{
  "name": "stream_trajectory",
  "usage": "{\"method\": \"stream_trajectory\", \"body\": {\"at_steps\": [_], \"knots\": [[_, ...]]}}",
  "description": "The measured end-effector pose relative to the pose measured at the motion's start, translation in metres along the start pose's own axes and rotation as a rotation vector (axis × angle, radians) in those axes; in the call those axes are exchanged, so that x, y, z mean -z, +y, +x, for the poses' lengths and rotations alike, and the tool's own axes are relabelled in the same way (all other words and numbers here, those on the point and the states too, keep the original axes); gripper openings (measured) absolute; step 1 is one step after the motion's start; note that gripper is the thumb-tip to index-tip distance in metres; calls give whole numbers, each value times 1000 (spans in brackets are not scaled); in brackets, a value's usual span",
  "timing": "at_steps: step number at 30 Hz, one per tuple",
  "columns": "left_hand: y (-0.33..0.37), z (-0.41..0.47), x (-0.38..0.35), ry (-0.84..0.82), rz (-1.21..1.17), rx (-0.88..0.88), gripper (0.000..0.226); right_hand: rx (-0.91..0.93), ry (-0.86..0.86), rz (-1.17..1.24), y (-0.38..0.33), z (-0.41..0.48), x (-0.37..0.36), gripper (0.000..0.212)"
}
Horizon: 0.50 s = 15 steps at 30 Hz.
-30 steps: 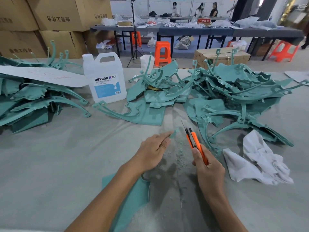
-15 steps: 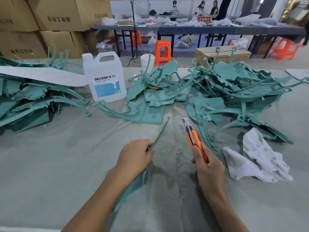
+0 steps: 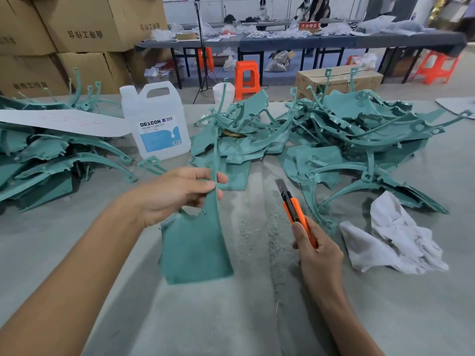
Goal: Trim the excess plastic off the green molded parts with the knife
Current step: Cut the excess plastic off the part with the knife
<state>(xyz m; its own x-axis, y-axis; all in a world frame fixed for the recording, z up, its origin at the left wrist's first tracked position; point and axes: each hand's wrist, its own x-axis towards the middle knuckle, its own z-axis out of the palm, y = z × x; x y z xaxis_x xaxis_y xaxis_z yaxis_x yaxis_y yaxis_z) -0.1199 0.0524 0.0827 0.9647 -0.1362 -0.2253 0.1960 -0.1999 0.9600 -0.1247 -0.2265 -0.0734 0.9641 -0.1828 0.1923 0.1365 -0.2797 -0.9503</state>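
Observation:
My left hand (image 3: 177, 192) pinches a green molded part (image 3: 196, 246) by its thin rib and holds it upright above the table; its broad flat panel hangs down toward me. My right hand (image 3: 317, 255) grips an orange utility knife (image 3: 295, 210) with the blade out and pointing away, a short way right of the part and not touching it. Heaps of green molded parts lie at the left (image 3: 48, 160), in the middle (image 3: 239, 134) and at the right (image 3: 365, 140). Fine green shavings (image 3: 249, 227) streak the table between my hands.
A white DEXCON jug (image 3: 156, 124) stands behind my left hand. A crumpled white cloth (image 3: 395, 240) lies at the right. A white sheet (image 3: 64, 123) rests on the left heap. Cardboard boxes (image 3: 77, 34), orange stools (image 3: 246, 75) and a long dark table (image 3: 295, 42) stand beyond.
My left hand has picked the green part up from the table and raised it upright, moving forward. The knife hand has stayed nearly where it was.

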Motion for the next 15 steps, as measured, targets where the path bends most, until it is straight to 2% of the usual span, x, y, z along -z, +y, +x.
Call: {"method": "stream_trajectory", "body": {"at_steps": [3,5,7,8,10,11,14,15], "knots": [[-14,11,-11,-39,82,48,29,-5,5,-8,-1,1,0,49],[-30,21,-22,8,417,52,45,7,3,-21,0,0,0,47],[-46,24,-35,150,839,-23,56,18,1,-19,0,-1,1,44],[-53,21,-41,226,925,-80,55,20,2,-14,0,-1,1,43],[-71,9,-46,264,920,-146,55,22,-1,-8,0,-1,0,37],[-82,0,-47,220,920,-131,67,27,-4,-8,-1,-1,0,36],[-115,-18,-50,93,1087,-57,126,54,-13,-21,-3,-2,0,31],[-123,-20,-51,94,1109,-61,135,63,-21,-23,-3,-2,0,28]]}}
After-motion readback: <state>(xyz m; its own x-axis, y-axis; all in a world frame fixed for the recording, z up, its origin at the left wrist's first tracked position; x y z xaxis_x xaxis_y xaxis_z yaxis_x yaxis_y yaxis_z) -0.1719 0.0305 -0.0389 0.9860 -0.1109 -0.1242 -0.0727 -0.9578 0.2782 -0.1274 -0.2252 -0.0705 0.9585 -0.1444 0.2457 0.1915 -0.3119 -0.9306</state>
